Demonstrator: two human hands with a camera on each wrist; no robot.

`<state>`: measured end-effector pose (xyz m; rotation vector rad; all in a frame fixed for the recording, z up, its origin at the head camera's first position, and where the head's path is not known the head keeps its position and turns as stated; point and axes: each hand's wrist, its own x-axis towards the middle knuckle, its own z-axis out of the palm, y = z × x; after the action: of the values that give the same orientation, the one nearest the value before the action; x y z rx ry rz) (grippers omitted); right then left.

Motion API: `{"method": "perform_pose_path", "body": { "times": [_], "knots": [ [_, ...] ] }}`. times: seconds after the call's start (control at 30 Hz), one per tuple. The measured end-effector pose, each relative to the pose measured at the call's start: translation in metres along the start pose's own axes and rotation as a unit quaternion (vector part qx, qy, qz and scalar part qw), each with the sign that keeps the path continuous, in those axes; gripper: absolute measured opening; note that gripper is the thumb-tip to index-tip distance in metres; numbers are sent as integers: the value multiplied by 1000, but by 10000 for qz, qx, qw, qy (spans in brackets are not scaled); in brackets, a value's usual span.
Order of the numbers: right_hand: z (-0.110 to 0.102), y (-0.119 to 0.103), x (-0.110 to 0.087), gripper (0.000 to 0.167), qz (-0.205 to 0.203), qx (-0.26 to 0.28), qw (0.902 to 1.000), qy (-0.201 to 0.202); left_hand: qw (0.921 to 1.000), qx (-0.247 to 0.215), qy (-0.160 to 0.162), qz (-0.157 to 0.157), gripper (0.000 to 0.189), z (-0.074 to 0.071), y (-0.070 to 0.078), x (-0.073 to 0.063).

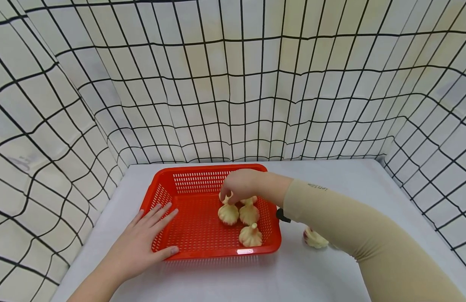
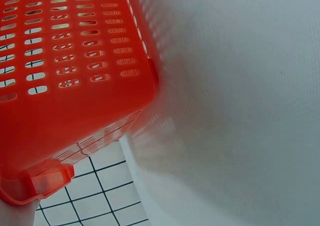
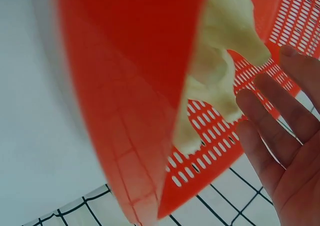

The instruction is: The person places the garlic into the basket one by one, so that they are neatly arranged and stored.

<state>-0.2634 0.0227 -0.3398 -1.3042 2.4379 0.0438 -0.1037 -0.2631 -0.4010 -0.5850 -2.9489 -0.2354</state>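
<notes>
A red plastic basket with slotted sides stands on the white table. Inside, toward its right, lie several pale garlic bulbs with pinkish marks. My right hand reaches over the right side into the basket, fingers pointing down just above the far bulbs. In the right wrist view, its fingers are loosely extended beside the bulbs, with nothing gripped. My left hand lies spread across the basket's left front corner, thumb along the front rim. The left wrist view shows the basket's outer wall.
Another garlic bulb lies on the table right of the basket, partly behind the right sleeve. A small black object shows near the right wrist. Black netting over white sheeting encloses the back and sides.
</notes>
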Motion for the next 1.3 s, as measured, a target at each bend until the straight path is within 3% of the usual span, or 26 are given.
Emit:
{"method": "perform_pose_path", "body": {
  "times": [0.27, 0.63, 0.97, 1.3],
  "knots": [
    [-11, 2, -10, 28, 36, 221, 9995, 243, 10000, 8, 17, 51, 89, 0, 0, -1],
    [-15, 16, -33, 25, -225, 457, 9950, 854, 10000, -41, -30, 32, 88, -2, 1, -2],
    [-8, 37, -79, 22, 210, 933, 9852, 1422, 9999, 54, 59, 90, 89, 0, 0, 0],
    [23, 72, -134, 21, 856, 1721, 9675, 1642, 10000, 61, -26, 49, 89, -1, 0, 0]
  ]
}}
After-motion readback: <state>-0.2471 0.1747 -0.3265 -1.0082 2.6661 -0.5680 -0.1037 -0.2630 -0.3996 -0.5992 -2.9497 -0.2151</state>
